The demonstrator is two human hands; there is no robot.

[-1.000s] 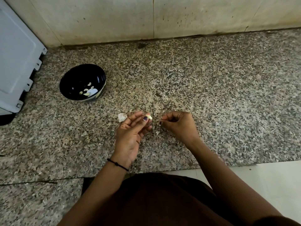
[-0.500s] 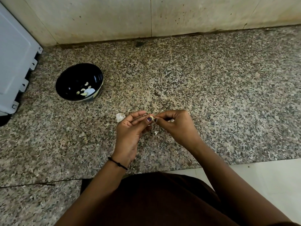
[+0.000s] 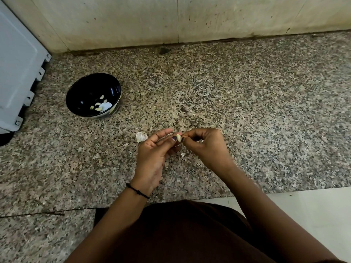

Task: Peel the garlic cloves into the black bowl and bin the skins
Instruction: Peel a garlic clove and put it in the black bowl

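Found garlic clove (image 3: 178, 137) pinched between curled fingertips of left hand (image 3: 152, 158) and right hand (image 3: 207, 147), over countertop (image 3: 247, 120) near front edge. Found black bowl (image 3: 83, 90) toward back-left corner, holding peeled cloves (image 3: 98, 109).

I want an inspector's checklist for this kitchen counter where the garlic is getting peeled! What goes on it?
Surface: speckled granite counter.
Job's things: black bowl holding a few peeled cloves; one garlic clove held above the counter; white garlic piece lying on the counter; no bin in view.
Clutter: small skin scrap on the counter.
Grippers: left hand and right hand both pinch the clove.
Cables: nothing seen.
Surroundings: stained tiled wall behind; white appliance at left.
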